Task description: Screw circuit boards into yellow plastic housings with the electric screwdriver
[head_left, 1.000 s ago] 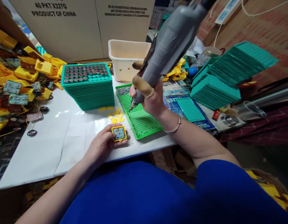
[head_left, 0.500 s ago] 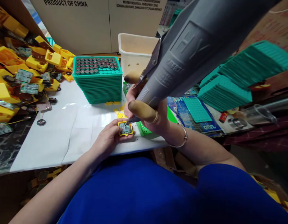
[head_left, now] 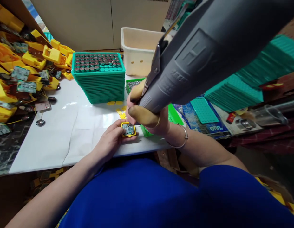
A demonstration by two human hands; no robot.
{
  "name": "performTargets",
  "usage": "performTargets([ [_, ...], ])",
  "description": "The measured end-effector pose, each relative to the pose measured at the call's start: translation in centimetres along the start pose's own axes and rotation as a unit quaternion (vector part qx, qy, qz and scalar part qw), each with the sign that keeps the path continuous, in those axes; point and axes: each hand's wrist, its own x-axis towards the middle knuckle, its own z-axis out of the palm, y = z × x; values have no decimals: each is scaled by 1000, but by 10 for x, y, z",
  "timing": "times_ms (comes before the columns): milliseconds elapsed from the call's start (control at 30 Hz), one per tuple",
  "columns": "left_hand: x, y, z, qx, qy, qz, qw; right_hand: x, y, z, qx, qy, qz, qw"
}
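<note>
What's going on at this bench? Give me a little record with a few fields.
left hand: left hand pins a small yellow framed part on the white table
right hand: right hand grips a grey power screwdriver, tip down at that part
beside: bright green screw tray, partly hidden
behind: stack of teal trays, white tub
far left: heap of yellow housings

Raised "H" on grey power screwdriver (head_left: 208,53); "onn." on blue printed sheet (head_left: 210,129), read upside down.

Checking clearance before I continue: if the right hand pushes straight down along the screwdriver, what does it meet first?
Most likely the small yellow module held by the left hand; the tip itself is hidden behind the right hand.
</note>
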Motion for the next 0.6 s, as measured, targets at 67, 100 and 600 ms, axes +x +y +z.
performTargets([
  [67,-1,2,2,4,2,-2,1000,0,3,1,52,10,-12,999],
  [100,-2,3,3,4,2,-5,1000,0,4,1,74,8,-15,997],
  [600,-22,22,-9,9,52,10,999,-29,-26,-39,-232,-20,-93,968],
])
